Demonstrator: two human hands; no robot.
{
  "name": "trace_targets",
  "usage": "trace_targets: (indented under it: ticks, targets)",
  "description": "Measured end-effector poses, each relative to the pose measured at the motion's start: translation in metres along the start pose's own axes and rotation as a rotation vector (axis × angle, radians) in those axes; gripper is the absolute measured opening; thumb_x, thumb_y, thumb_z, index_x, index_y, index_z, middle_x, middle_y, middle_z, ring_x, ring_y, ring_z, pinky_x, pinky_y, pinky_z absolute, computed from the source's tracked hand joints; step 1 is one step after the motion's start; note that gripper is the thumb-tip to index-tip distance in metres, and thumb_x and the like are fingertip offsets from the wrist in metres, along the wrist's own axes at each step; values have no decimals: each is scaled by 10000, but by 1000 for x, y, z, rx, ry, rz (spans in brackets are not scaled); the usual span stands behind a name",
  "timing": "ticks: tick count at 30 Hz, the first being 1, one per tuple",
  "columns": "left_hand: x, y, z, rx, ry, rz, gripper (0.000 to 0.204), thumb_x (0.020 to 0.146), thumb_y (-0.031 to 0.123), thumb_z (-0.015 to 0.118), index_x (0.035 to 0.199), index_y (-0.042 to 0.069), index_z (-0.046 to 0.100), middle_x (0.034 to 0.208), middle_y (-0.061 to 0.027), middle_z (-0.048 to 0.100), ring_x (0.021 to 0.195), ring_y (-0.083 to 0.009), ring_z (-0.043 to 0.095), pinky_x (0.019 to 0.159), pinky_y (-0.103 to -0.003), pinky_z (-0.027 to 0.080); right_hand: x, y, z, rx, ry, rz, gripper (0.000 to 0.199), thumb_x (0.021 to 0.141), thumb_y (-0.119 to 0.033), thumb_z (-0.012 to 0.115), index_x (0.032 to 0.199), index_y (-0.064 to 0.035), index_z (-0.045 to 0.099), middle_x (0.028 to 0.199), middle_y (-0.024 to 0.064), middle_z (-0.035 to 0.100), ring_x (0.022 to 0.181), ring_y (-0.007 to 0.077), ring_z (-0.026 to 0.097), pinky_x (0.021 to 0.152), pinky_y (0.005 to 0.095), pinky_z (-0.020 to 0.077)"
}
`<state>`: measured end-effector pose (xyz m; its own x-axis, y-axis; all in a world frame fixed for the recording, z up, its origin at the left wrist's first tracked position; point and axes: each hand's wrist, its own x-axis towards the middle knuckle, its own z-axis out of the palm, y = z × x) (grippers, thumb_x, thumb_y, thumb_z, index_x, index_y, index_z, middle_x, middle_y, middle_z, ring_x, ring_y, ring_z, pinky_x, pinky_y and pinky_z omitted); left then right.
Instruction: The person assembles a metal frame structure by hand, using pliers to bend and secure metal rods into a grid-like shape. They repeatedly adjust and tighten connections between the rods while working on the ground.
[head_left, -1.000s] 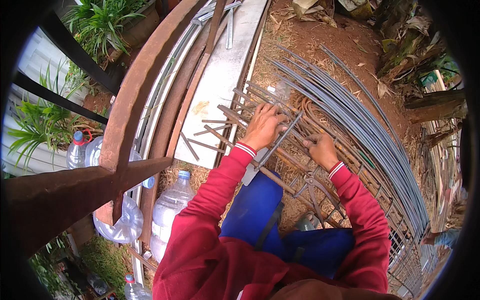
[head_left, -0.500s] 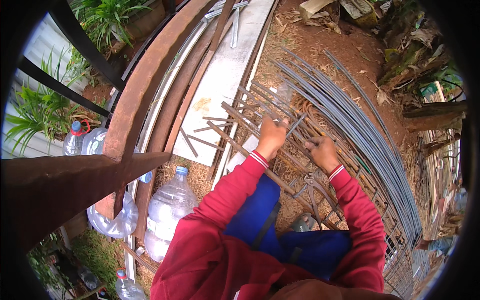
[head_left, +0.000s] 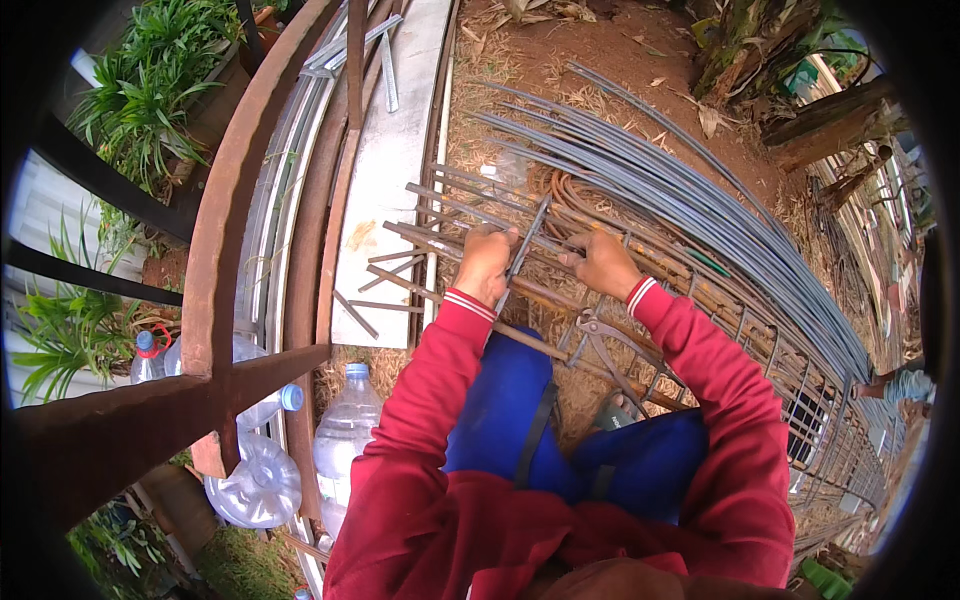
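Note:
A long cage of rusty reinforcing bars with square wire stirrups lies across in front of me. My left hand is closed around a grey steel stirrup, which stands tilted across the bars beside its thumb. To its right, my right hand is over the bars with thumb and fingers pinched together; whatever is between them is too small to make out. A pair of pincers hangs on the cage just below my right hand, its handles pointing toward my blue-clad knees.
Long grey steel rods curve along the far side. Leftward are a white board, a brown metal railing and large clear plastic bottles. A cut trunk lies at the far right.
The view has turned, so hands and cage appear further left. More of the stirrup shows beside my left hand, and it stands more steeply across the bars. My right hand stays pinched.

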<state>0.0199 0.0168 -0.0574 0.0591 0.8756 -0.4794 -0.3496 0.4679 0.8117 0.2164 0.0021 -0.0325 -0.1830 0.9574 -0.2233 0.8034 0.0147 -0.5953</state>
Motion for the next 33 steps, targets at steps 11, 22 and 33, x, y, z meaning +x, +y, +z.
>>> trace_targets:
  ticks: [11, 22, 33]
  targets:
    - [13, -7, -20, -95, -122, -68, 259, 857, -93, 537, 1108, -150, 518, 1052, -219, 629, 939, -297, 645, 859, -381, 526, -43, -42, -83, -577, 97, -93, 225, 853, -119, 550, 1004, -50, 702, 833, 219, 695, 830, 406, 682, 736, 498, 529]
    - [15, -10, -21, -96, -83, -3, 319, 795, -142, 508, 1113, -141, 537, 986, -176, 592, 843, -230, 562, 748, -325, 481, 10, -69, -76, -1039, 204, -314, 169, 804, -182, 617, 715, -124, 749, 708, 79, 711, 716, 231, 717, 570, 401, 538]
    - [7, -1, -23, -83, -110, -67, 368, 788, -144, 495, 1155, -129, 522, 1033, -170, 607, 806, -188, 568, 669, -269, 457, 84, -81, -58, -1017, -114, -516, 150, 797, -173, 622, 815, -106, 755, 811, 112, 731, 790, 291, 720, 666, 424, 553]
